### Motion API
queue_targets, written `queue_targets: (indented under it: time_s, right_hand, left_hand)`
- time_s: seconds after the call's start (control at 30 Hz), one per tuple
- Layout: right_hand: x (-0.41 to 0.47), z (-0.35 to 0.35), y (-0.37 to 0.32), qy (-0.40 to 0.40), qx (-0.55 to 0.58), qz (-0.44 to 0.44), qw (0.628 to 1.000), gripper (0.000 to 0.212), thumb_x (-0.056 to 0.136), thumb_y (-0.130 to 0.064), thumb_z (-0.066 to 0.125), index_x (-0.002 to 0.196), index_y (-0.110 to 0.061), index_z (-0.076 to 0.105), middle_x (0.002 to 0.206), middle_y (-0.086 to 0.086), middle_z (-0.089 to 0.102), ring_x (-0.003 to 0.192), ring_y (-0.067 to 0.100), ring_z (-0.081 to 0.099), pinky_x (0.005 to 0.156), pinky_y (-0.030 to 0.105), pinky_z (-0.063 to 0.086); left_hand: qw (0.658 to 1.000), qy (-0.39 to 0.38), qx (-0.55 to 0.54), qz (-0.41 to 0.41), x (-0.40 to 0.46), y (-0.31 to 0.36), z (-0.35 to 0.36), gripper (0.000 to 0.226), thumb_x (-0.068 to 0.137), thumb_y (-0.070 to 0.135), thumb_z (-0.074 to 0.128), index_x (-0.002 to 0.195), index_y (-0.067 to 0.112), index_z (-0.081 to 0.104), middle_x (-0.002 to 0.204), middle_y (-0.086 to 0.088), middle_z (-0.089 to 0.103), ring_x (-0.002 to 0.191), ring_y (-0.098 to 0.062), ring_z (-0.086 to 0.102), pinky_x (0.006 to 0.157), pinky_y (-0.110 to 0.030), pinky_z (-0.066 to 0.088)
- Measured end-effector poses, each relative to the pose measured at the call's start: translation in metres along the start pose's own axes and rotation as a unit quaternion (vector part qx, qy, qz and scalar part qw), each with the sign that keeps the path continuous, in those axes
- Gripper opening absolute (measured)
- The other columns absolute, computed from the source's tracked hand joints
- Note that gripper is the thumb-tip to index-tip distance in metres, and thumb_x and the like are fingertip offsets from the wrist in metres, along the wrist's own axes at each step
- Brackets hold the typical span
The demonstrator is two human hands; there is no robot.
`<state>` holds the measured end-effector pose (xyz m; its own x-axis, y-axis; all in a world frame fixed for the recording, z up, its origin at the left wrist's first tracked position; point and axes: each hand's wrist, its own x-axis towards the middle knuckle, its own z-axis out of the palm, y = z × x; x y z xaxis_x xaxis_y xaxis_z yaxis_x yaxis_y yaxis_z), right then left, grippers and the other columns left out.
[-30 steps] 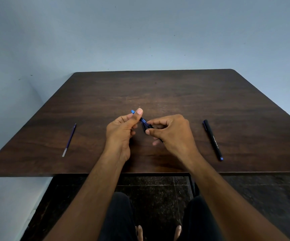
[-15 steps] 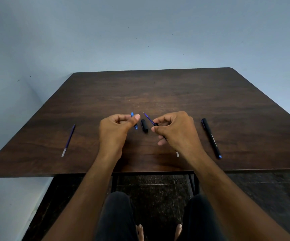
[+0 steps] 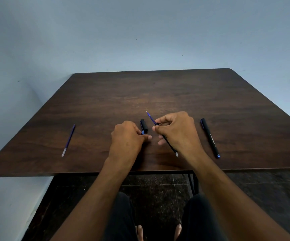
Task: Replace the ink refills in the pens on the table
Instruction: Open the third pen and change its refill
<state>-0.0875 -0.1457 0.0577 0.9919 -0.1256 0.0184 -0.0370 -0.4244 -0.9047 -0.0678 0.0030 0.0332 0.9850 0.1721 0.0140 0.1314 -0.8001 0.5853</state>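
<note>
My right hand (image 3: 177,131) grips a black pen barrel (image 3: 169,144) just above the dark wooden table (image 3: 158,91). A blue refill (image 3: 151,117) sticks out of the barrel's far end, and its pale tail shows at the near end. My left hand (image 3: 127,138) is low over the table with curled fingers, pinching a small blue tip piece (image 3: 142,132). A short black cap (image 3: 144,125) lies between the two hands. A loose blue refill (image 3: 68,140) lies at the left, and a capped black pen (image 3: 210,137) lies at the right.
The table stands against a pale blue wall, and its near edge runs just under my wrists. Below it are a dark tiled floor, the table's metal legs, and my knees and feet.
The blue tip piece came off the pen in my left hand, baring the refill. My left hand then lowered toward the table beside the cap, while my right hand held the barrel.
</note>
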Motion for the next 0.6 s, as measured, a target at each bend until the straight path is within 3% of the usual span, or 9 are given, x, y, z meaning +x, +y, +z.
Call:
queue_targets:
  time_s: [0.2, 0.37, 0.5, 0.6]
  right_hand:
    - [-0.0021, 0.0003, -0.0013, -0.012, 0.007, 0.004, 1.0, 0.015, 0.088, -0.009, 0.077, 0.102, -0.012, 0.075, 0.059, 0.004, 0.069, 0.04, 0.005, 0.065, 0.045, 0.013, 0.051]
    - [-0.004, 0.0013, -0.0019, -0.016, 0.01, -0.006, 1.0, 0.017, 0.086, -0.008, 0.079, 0.102, -0.012, 0.075, 0.06, -0.003, 0.069, 0.041, 0.004, 0.065, 0.045, 0.013, 0.05]
    - [-0.0039, 0.0027, -0.0036, -0.018, 0.015, -0.009, 1.0, 0.017, 0.084, -0.006, 0.08, 0.1, -0.01, 0.077, 0.071, 0.002, 0.074, 0.047, 0.005, 0.068, 0.047, 0.017, 0.055]
    - [-0.0051, 0.0054, -0.0055, -0.026, 0.018, -0.012, 0.999, 0.018, 0.085, -0.008, 0.081, 0.102, -0.011, 0.078, 0.075, 0.005, 0.077, 0.058, 0.015, 0.074, 0.052, 0.021, 0.059]
  left_hand:
    - [1.0, 0.005, 0.004, 0.011, -0.0038, 0.002, 0.0008, 0.037, 0.068, 0.049, 0.089, 0.07, 0.028, 0.059, 0.085, 0.0, 0.071, 0.082, -0.016, 0.062, 0.069, -0.027, 0.044]
    - [0.999, 0.022, -0.018, 0.031, -0.0036, -0.0014, -0.0017, 0.029, 0.079, 0.051, 0.08, 0.077, 0.025, 0.068, 0.07, 0.008, 0.063, 0.073, -0.01, 0.062, 0.065, -0.027, 0.049]
    - [0.98, 0.082, -0.161, 0.086, -0.0056, -0.0071, -0.0052, 0.021, 0.092, 0.037, 0.071, 0.077, 0.025, 0.077, 0.068, 0.008, 0.072, 0.065, -0.004, 0.065, 0.052, -0.01, 0.044]
    - [0.954, 0.053, -0.289, 0.06, -0.0059, -0.0042, -0.0074, 0.011, 0.091, 0.029, 0.074, 0.083, 0.023, 0.08, 0.072, 0.01, 0.077, 0.071, 0.003, 0.069, 0.063, -0.012, 0.05]
